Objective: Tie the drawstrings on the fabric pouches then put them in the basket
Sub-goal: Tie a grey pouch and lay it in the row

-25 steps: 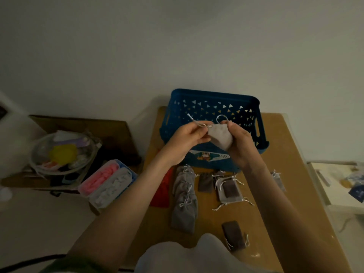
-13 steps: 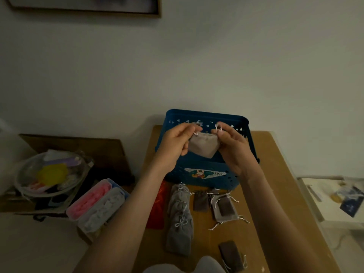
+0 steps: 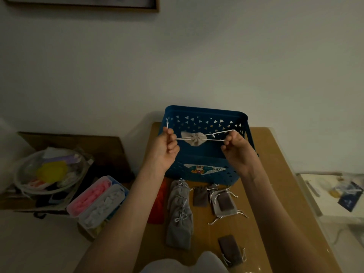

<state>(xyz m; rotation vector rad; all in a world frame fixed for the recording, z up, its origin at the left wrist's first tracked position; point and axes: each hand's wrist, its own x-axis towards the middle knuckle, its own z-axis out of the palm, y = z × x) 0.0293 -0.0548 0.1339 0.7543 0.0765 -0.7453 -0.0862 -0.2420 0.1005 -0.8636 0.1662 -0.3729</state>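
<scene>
From the head camera, the left hand (image 3: 167, 148) and the right hand (image 3: 236, 150) are held up in front of the blue basket (image 3: 204, 113). Each pinches one end of the white drawstrings (image 3: 220, 134), which run taut to either side. The grey pouch (image 3: 194, 138) hangs in the air between the hands, its mouth gathered into a pucker. So this one looks cinched but not knotted. The tying and the drop into the basket are left to do.

How much lies inside the basket I cannot tell. Its floor is dark and partly hidden by the hands.

On the desk (image 3: 275, 174) just in front of the basket more work waits:
- A row of grey pouches (image 3: 180, 213) overlap each other, and some seem to carry small bows.
- A brown pouch (image 3: 200, 196) lies beside them.
- A light pouch (image 3: 224, 202) has loose cords spread out.
- A dark pouch (image 3: 230, 251) lies nearest the person.

None of these is in the basket. A red cloth (image 3: 157, 203) lies at the desk's left edge.

Off to the left, below the desk, sit a plastic box (image 3: 98, 200) of pink and white bits and a clear bowl (image 3: 49, 174) of odds and ends. Nothing blocks the way into the basket.
</scene>
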